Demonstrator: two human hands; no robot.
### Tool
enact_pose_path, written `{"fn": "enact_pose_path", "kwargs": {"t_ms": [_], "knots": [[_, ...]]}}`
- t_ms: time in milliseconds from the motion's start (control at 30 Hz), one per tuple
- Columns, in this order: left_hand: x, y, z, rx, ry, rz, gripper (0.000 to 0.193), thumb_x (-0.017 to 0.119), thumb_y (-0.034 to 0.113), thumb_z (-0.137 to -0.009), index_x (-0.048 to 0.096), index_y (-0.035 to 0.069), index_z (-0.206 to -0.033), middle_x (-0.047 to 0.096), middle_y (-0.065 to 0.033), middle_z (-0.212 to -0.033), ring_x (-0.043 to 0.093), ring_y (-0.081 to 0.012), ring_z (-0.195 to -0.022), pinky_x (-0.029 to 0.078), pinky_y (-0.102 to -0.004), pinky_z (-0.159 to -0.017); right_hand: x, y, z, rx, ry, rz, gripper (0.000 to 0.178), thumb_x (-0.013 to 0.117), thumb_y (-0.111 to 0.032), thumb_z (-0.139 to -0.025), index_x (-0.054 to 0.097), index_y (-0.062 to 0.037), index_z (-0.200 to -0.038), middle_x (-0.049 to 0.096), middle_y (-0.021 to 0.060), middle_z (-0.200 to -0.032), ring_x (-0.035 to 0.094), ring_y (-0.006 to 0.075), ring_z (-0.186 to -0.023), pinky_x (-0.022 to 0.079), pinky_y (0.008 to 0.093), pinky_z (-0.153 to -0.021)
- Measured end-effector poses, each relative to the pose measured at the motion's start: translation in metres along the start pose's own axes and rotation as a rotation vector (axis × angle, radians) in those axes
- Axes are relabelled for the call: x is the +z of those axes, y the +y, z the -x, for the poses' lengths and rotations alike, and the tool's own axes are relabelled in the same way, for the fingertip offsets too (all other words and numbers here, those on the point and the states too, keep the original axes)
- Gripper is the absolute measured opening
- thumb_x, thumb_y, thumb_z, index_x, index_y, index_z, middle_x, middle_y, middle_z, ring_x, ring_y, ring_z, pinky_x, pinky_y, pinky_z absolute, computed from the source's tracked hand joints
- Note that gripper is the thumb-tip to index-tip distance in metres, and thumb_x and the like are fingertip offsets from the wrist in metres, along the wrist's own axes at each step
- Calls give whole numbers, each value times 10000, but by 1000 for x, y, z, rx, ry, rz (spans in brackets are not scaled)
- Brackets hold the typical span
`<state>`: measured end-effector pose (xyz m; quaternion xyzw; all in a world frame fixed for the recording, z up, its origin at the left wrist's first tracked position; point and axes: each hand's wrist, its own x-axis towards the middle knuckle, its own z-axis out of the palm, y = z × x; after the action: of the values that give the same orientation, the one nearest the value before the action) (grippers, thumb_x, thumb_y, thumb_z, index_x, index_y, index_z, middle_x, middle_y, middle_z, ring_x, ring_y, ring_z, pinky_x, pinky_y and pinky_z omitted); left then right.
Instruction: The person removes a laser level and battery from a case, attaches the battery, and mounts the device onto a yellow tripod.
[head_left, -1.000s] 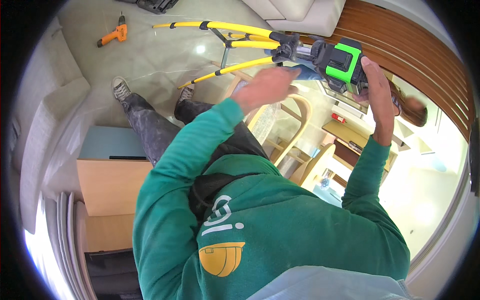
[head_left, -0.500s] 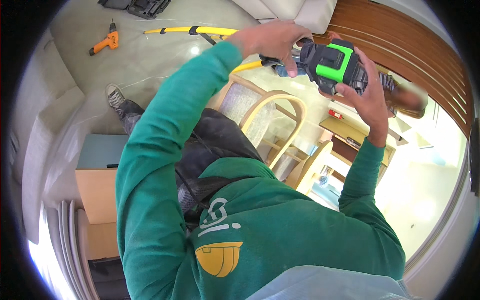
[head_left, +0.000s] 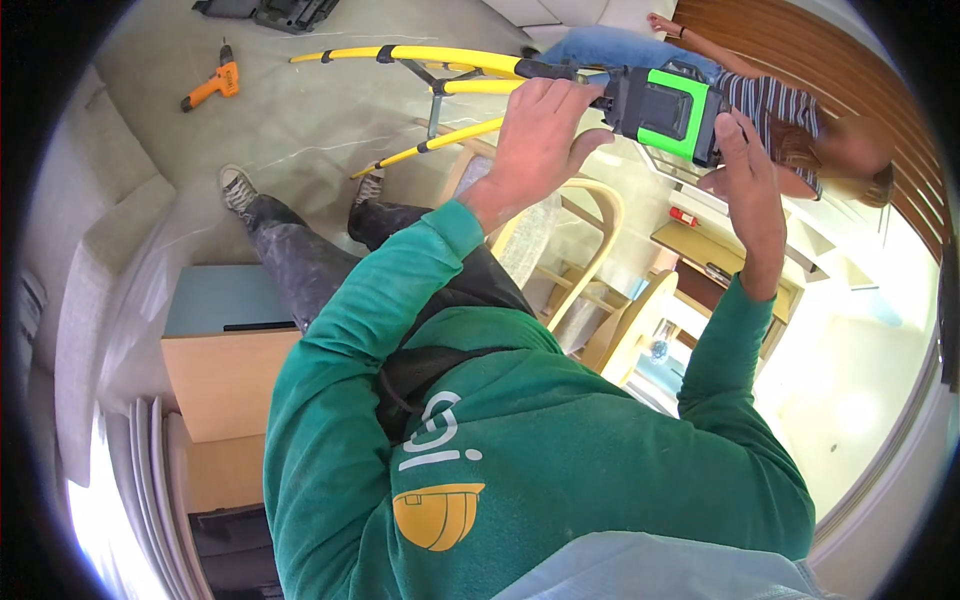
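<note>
Green-and-black laser level [head_left: 668, 108] raised atop a yellow tripod [head_left: 450, 60], left hand [head_left: 540, 135] curled around its mount, seemingly gripping, right hand [head_left: 745, 165] laid flat against its side, orange drill [head_left: 212, 86] on the floor far behind.

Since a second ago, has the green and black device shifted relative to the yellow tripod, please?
Cannot tell. The green and black device sits at the head of the yellow tripod in every picture; they shift together in the picture, as a head-worn camera's own motion would cause.

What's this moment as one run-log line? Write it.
left hand: gripping yellow tripod top | right hand: flat on green-black device | floor: orange drill
</note>
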<state>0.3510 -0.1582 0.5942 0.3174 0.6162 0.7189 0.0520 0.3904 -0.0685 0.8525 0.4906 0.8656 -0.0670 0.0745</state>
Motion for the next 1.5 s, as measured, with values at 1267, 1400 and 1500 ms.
{"fn": "enact_pose_path", "kwargs": {"t_ms": [1267,1400,1500], "knots": [[-91,-78,75,-253,-10,-58,424,780,325,-943,683,96,-1287,692,-103,-1204,616,-345,-1167,499,-463,-1028,-6,-18,2,-71,-21,-142,624,598,-535,-1019,641,-77,-1441,712,81,-1186,652,180,-975,561,328,-815],[-93,-79,77,-281,-14,-43,422,778,326,-941,685,98,-1284,691,-105,-1206,617,-345,-1169,501,-456,-1027,-8,-14,0,-59,-21,-150,632,588,-538,-1029,630,-66,-1448,706,84,-1224,663,189,-994,567,339,-826],[-91,-78,73,-280,-8,-23,437,783,354,-936,690,101,-1280,694,-101,-1219,615,-348,-1179,494,-457,-1039,-9,-6,-4,-41,-27,-163,627,562,-538,-1052,613,-67,-1464,702,95,-1267,686,201,-1032,573,350,-847]]}}
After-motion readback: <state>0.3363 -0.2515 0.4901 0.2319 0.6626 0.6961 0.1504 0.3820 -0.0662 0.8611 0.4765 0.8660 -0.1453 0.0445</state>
